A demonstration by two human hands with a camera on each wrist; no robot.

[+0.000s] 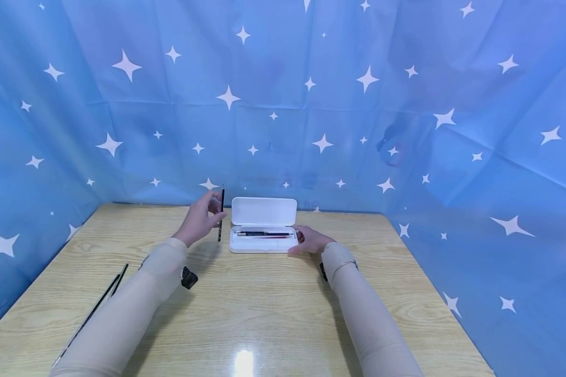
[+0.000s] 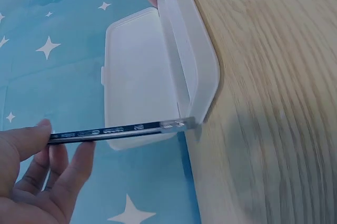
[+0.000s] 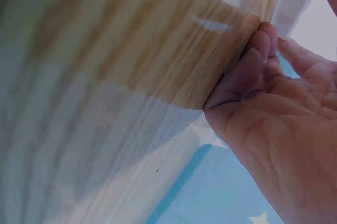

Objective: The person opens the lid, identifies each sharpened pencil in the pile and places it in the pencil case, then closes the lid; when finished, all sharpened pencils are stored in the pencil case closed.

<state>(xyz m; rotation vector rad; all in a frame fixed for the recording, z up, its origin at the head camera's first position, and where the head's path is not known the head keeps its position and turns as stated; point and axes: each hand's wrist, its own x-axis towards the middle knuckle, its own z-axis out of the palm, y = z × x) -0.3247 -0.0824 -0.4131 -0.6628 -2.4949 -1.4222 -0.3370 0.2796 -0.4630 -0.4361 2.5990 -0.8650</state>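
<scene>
A white pencil case (image 1: pixel 264 211) stands open on the table, its lid raised at the back and hinged to the tray. Several thin pencils (image 1: pixel 264 233), dark ones and one reddish, lie lengthwise inside. My left hand (image 1: pixel 203 217) pinches a dark pencil (image 2: pixel 110 130) between thumb and fingers, just left of the case. White lettering runs along that pencil, which has a pale, silvery end; it stands nearly upright in the head view. At the case's right end my right hand (image 1: pixel 313 241) grips the tray, thumb at the front corner, fingers farther back.
More long dark sticks (image 1: pixel 91 311) lie at the table's left, partly hidden by the left sleeve. The wood-grain table (image 1: pixel 273 309) ends at a blue curtain (image 1: pixel 283 131) with white stars, behind the case and along the sides.
</scene>
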